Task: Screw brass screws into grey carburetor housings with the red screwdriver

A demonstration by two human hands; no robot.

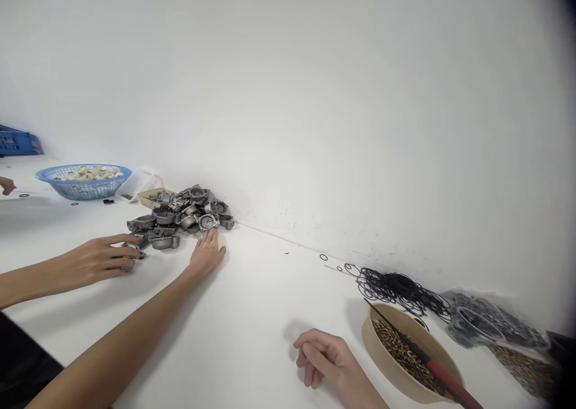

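Note:
My left hand [207, 253] lies flat and open on the white table [252, 313], its fingertips touching the near edge of a heap of grey metal castings [184, 214]. My right hand [324, 358] rests near the bottom of the view with its fingers curled under. What they hold, if anything, is hidden. It sits just left of a tan bowl [373, 343] filled with small brass parts. A red-handled tool [443, 376] lies across that bowl.
A co-worker's hand [99, 259] reaches in from the left to the castings, and another hand [6, 185] shows at the far left edge. A blue basket [83, 190], a blue crate [15, 142], a tangle of black O-rings [400, 289] and a plastic bag [490, 325] line the wall.

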